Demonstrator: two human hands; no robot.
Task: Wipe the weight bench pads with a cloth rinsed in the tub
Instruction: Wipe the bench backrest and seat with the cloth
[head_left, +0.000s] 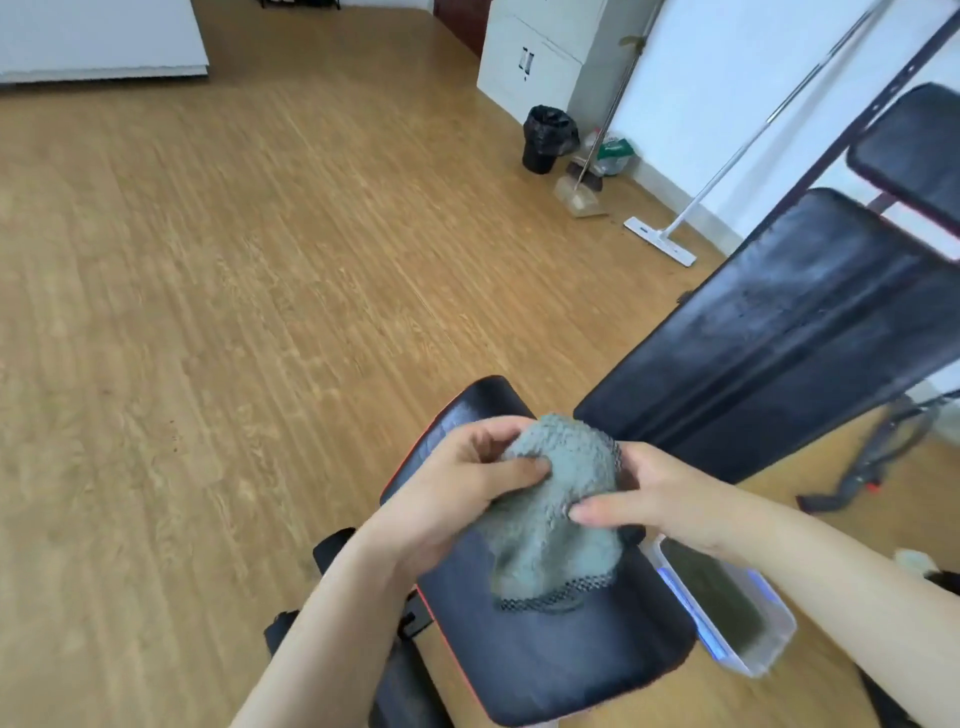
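Note:
A grey fluffy cloth (558, 519) with a dark stitched edge is bunched between both hands above the black seat pad (545, 660) of the weight bench. My left hand (457, 488) pinches its left side with thumb on top. My right hand (654, 499) grips its right side. The long black back pad (789, 332) slopes up to the right, with streaks on its surface. A smaller black head pad (914, 156) sits above it. A clear plastic tub (737, 623) with dark water stands on the floor just right of the seat pad.
Wooden floor (208, 312) spreads wide to the left. By the far wall are a black bin (545, 137), a dustpan with broom (579, 195) and a white flat mop (670, 244). A white cabinet (535, 57) stands behind. Bench frame legs (878, 457) lie at right.

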